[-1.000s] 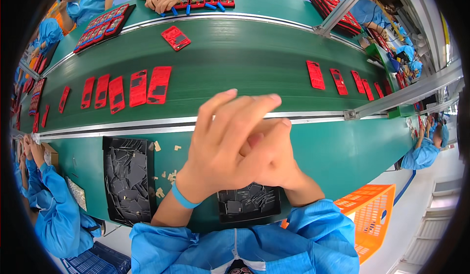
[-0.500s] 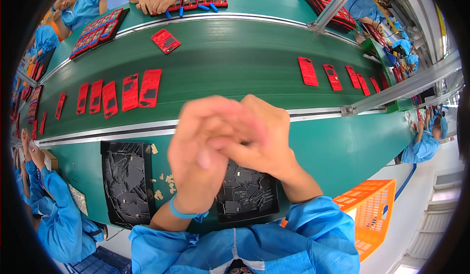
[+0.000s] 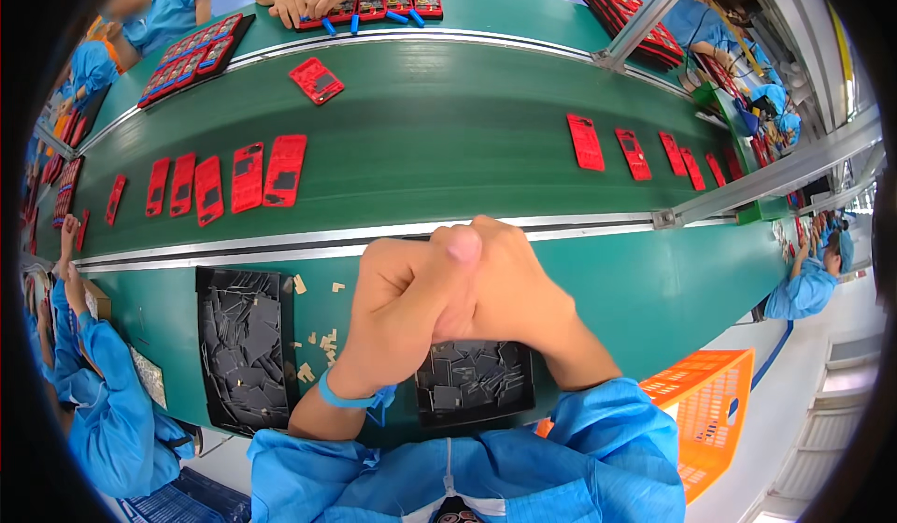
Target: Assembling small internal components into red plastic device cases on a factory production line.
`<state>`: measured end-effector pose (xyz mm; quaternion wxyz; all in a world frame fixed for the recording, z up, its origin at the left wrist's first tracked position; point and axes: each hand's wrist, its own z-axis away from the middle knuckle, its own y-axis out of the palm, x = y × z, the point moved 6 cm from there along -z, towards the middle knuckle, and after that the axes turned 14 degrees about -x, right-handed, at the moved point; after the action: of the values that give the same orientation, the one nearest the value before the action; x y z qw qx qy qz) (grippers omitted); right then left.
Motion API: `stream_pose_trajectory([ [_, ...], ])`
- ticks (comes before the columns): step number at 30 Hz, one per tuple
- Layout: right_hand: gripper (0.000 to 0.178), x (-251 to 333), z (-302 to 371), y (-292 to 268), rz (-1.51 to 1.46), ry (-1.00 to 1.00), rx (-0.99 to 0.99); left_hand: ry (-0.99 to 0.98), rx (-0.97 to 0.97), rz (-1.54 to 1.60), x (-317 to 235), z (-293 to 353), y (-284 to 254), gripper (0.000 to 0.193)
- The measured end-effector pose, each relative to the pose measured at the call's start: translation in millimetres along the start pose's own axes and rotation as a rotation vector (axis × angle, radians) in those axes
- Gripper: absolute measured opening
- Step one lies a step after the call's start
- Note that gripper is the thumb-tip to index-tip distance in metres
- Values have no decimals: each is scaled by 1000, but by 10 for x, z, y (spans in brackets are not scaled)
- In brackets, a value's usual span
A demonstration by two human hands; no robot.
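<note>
In front of me, my left hand (image 3: 402, 299) and my right hand (image 3: 519, 285) are clasped together above the green table. The left fingers are curled against the right hand, with the left thumb lying on top. The right fingers are mostly hidden in the clasp, and no object shows between the hands. Beneath them stands a black box (image 3: 528, 387) of flat dark-grey pieces (image 3: 472, 378), partly covered by my hands. To its left is a longer black box (image 3: 288, 336) holding similar flat grey pieces (image 3: 245, 336). Small beige pieces (image 3: 327, 343) lie scattered between the boxes.
Beyond a metal rail (image 3: 598, 230), red plastic cases (image 3: 284, 170) lie on a green conveyor belt (image 3: 439, 149). An orange crate (image 3: 710, 420) stands at right. Co-workers in blue sit at left, right and across; one co-worker's hands (image 3: 308, 1) work over red trays.
My hands were blurred and higher, with the left palm turned over against the right hand. Now they are lower and clasped more tightly, with the left thumb on top.
</note>
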<state>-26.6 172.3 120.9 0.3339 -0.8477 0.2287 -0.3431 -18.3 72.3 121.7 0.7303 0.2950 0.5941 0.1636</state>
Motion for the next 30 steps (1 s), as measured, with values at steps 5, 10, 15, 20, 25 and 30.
stream_pose_trajectory([
  [5,46,-1028,-150,-48,-503,378,-100,573,-87,-412,-259,-28,-33,7],
  [10,80,-2663,592,-533,856,704,-445,639,-202,-243,-468,-92,-219,16],
  [15,73,-2976,837,-644,608,611,-415,574,-187,-241,-405,-226,-244,18],
  [20,81,-1407,201,-608,-188,371,-263,382,-357,-486,-108,-517,-440,36],
  [25,79,-447,14,-568,-198,11,-61,1,-69,-465,25,-521,-416,49],
  [30,21,-548,277,-557,-62,236,-286,220,-372,-259,-222,-551,-673,32],
])
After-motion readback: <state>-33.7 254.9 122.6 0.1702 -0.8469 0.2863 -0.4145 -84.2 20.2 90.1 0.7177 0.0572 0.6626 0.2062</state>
